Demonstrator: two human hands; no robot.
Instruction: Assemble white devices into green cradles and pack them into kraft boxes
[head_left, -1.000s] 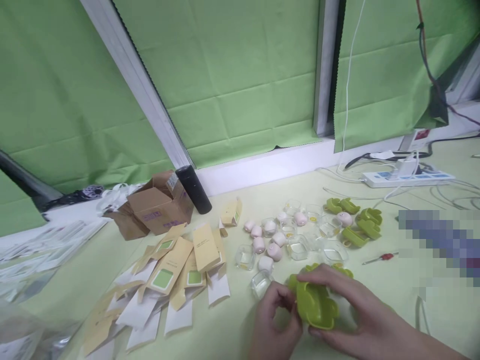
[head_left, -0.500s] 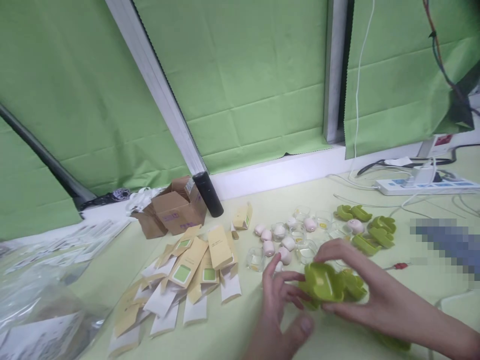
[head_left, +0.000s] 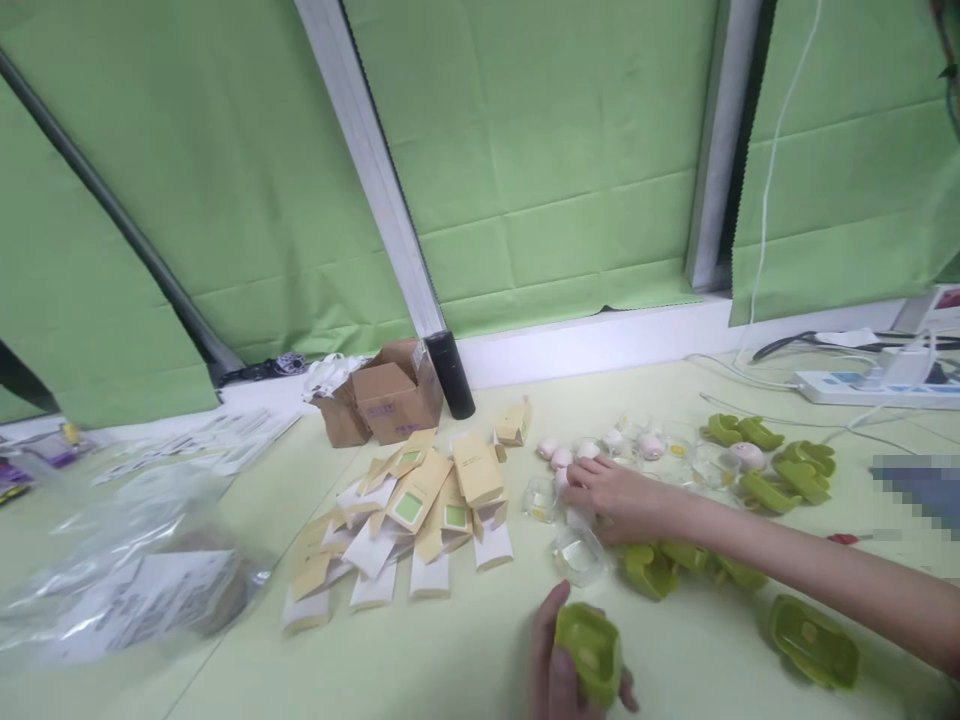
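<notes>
In my left hand, at the bottom of the view, is a hollow olive-green plastic piece, its open side facing up. My right hand reaches across to a cluster of small pale pink rounded pieces, its bent fingers down among them. Whatever sits between those fingertips is hidden. Just in front of that hand stands a clear plastic cup-like piece, and a smaller clear piece is to its left. More green pieces lie beneath my right forearm, and another green piece rests nearer the front.
Left of the cluster is a pile of flat cream paper boxes. Behind it stand a cardboard box and a black cylinder. A plastic bag lies at left; a power strip with cables is at back right.
My right hand has left the green pieces and moved left and forward to the pink ones. My left hand now holds one green piece, lower in view. The view has turned slightly left.
</notes>
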